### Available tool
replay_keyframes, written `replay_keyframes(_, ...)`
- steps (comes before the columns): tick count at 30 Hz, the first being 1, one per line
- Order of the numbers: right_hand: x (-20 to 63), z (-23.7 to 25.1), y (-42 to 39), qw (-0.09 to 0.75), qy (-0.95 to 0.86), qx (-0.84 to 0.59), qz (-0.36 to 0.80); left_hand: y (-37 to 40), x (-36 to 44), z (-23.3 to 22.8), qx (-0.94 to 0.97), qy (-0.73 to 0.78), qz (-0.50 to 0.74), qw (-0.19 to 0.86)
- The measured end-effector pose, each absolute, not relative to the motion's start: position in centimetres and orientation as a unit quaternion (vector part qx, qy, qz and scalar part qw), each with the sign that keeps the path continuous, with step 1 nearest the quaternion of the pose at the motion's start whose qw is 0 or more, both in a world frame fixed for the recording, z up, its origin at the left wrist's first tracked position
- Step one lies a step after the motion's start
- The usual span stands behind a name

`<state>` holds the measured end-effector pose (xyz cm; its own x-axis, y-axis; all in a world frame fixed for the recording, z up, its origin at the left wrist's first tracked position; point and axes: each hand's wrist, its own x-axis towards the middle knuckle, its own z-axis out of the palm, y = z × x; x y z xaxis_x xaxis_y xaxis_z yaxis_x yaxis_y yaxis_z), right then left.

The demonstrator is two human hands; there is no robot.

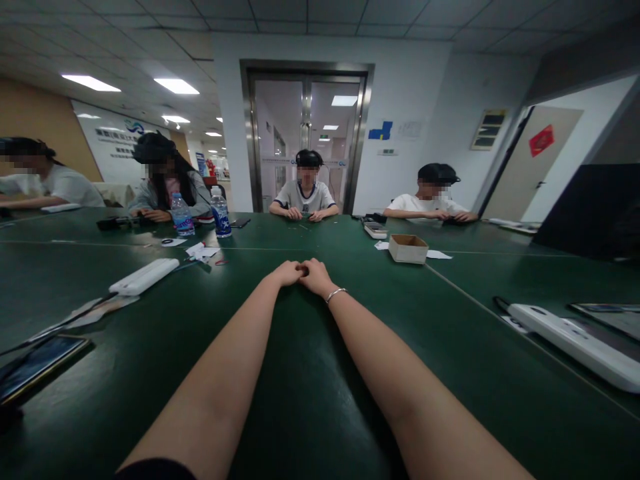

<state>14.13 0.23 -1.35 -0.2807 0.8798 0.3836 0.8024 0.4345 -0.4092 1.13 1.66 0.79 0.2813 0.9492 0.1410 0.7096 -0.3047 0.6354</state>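
Observation:
Both my arms reach forward over the green table (310, 373). My left hand (287, 273) and my right hand (316, 277) meet near the middle, fingertips together and fingers curled. A small dark patch shows between them; whether it is an object or only shadow, I cannot make out. Each hand looks closed, its fingers partly hidden by the backs of the hands. A silver bracelet (336, 295) circles my right wrist.
A white power strip (145, 277) and a phone (43, 367) lie left. At right are a small open box (409, 249) and another white strip (575, 347). Two bottles (221, 213) (183, 217) stand beyond paper scraps (201, 252). Several people in headsets sit across.

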Motion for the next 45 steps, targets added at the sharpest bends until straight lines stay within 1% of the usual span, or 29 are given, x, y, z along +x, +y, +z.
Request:
replay_keyframes(3,14.5,-1.4,0.7,0.327,-0.79,-0.506,0.116,1.3,0.8,-0.7,0.753,0.533,0.316,0.224)
replay_keyframes(7,15.9,-1.1,1.5,0.393,-0.723,-0.5,0.27,0.8,-0.1,-1.2,0.728,0.547,0.349,0.224)
replay_keyframes(9,17.2,-1.0,1.7,0.406,-0.685,-0.501,0.34,0.7,-0.4,-1.2,0.723,0.547,0.357,0.225)
replay_keyframes(11,18.6,-1.0,1.9,0.395,-0.679,-0.497,0.369,0.6,-0.6,-1.0,0.722,0.548,0.35,0.236)
replay_keyframes(15,19.7,-1.2,2.0,0.337,-0.75,-0.456,0.342,0.9,-0.8,-1.1,0.73,0.531,0.323,0.285)
replay_keyframes(18,19.0,-1.4,2.0,0.319,-0.782,-0.449,0.291,1.3,-0.8,-1.5,0.737,0.489,0.341,0.32)
replay_keyframes(21,18.0,-1.4,1.7,0.33,-0.789,-0.458,0.243,1.5,-0.6,-1.7,0.727,0.444,0.397,0.342)
replay_keyframes(24,17.4,-1.3,1.3,0.339,-0.796,-0.447,0.227,1.3,-0.5,-1.5,0.711,0.409,0.442,0.363)
replay_keyframes(29,17.1,-1.1,0.7,0.373,-0.769,-0.477,0.204,0.9,-0.4,-1.3,0.716,0.396,0.42,0.393)
replay_keyframes(35,17.2,-1.2,0.9,0.385,-0.776,-0.469,0.171,1.4,-0.6,-2.0,0.731,0.428,0.402,0.349)
replay_keyframes(37,17.3,-1.2,1.1,0.38,-0.773,-0.468,0.199,1.6,-0.6,-2.2,0.737,0.447,0.391,0.321)
replay_keyframes(40,17.6,-1.2,1.5,0.369,-0.747,-0.466,0.298,1.7,-0.7,-2.4,0.745,0.465,0.376,0.296)
replay_keyframes(42,17.8,-1.2,1.7,0.364,-0.729,-0.457,0.357,1.8,-0.7,-2.4,0.75,0.463,0.367,0.298)
replay_keyframes(45,18.2,-1.1,1.7,0.363,-0.717,-0.444,0.396,1.9,-0.7,-2.5,0.749,0.458,0.36,0.314)
